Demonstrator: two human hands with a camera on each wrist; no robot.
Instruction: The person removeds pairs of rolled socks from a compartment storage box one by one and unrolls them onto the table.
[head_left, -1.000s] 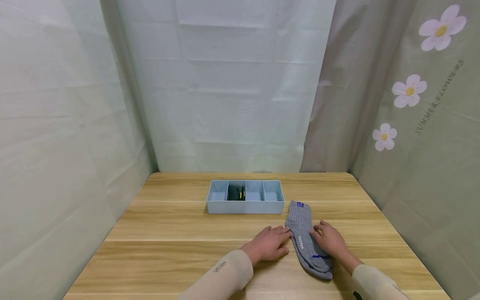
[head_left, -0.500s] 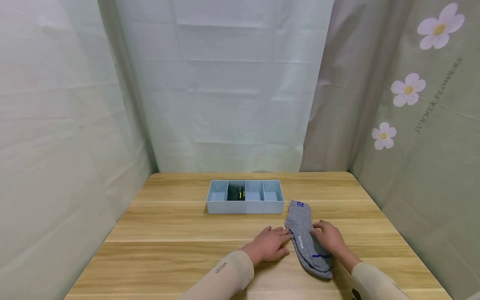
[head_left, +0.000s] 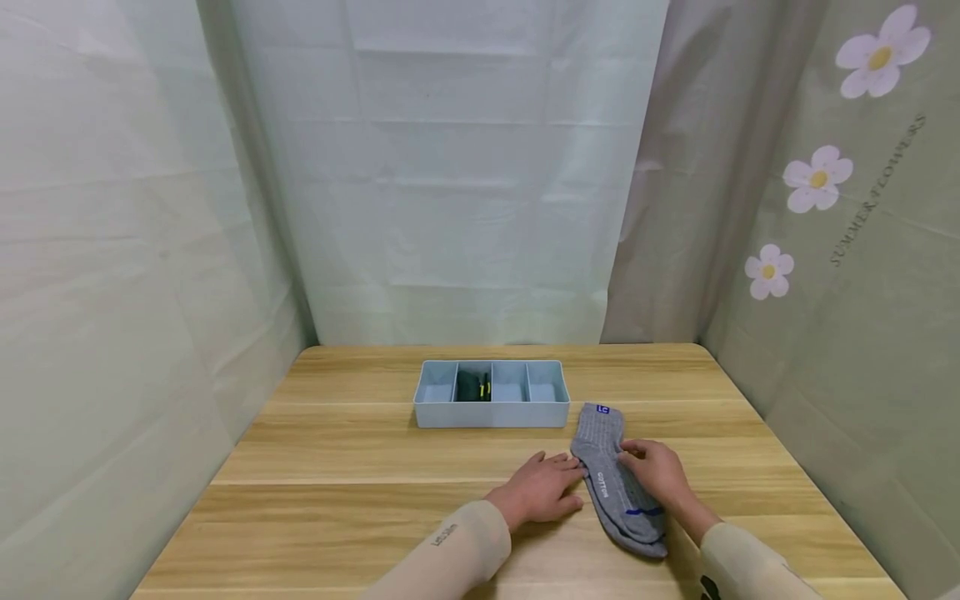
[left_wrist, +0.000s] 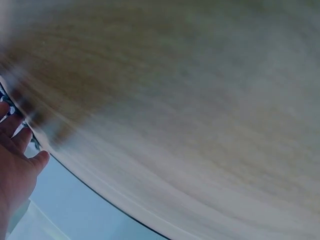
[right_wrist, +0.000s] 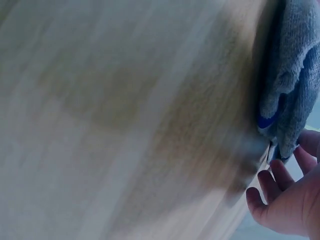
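Note:
A pair of grey ribbed socks (head_left: 611,492) lies flat on the wooden table, one on the other, with a blue label at the cuff, the word COTTON and a blue stripe near the toe. My left hand (head_left: 538,489) rests palm down to their left, its straight fingertips touching the edge near the heel. From the right, my right hand (head_left: 658,475) pinches the socks' edge just below the cuff between thumb and forefinger. In the right wrist view the thumb and fingertips meet the grey sock (right_wrist: 295,65), the other fingers loosely bent.
Behind the socks stands a light blue divided box (head_left: 491,415). A dark green folded item (head_left: 468,386) with yellow marks sits in its second compartment from the left. Pale curtains surround the table (head_left: 315,467) at the back and sides.
My right hand's fingertips have drawn closer together and shifted slightly left onto the socks' edge. The left hand and socks have barely moved.

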